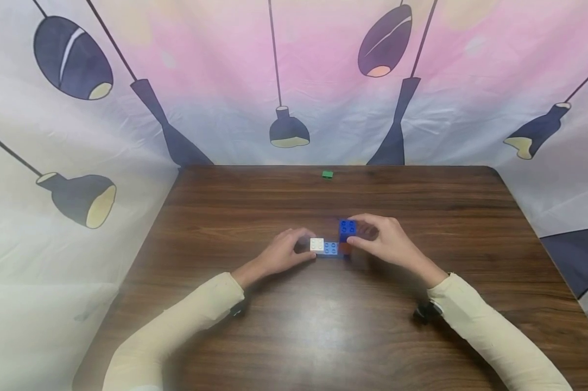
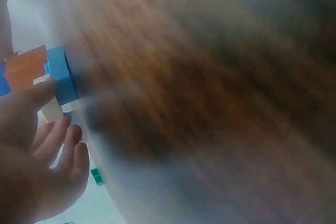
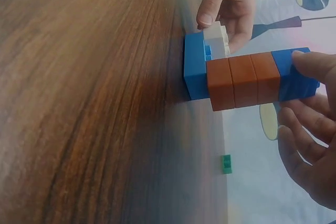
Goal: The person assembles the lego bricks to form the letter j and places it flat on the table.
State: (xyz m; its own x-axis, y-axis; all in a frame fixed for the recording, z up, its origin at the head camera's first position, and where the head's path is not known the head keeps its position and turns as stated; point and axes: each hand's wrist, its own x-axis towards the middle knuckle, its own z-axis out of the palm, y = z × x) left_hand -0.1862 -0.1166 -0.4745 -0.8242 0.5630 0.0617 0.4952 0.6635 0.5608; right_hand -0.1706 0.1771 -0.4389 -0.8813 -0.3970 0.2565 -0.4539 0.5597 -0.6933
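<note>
A long light blue brick (image 1: pixel 330 248) lies on the table. On its left end sits a white brick (image 1: pixel 316 244), which my left hand (image 1: pixel 285 252) pinches between thumb and fingers. Three orange bricks (image 3: pixel 244 82) rise in a stack from the other end, seen best in the right wrist view. Topping that stack is a dark blue brick (image 1: pixel 348 227). The thumb and fingers of my right hand (image 1: pixel 389 241) grip this dark blue brick from the right. In the left wrist view, the left thumb covers part of the white brick (image 2: pixel 51 109).
A small green brick (image 1: pixel 327 175) lies near the far edge of the brown wooden table (image 1: pixel 245 201). Behind the table hangs a cloth backdrop (image 1: pixel 323 65) printed with lamps. Dark wrist devices show at both sleeves.
</note>
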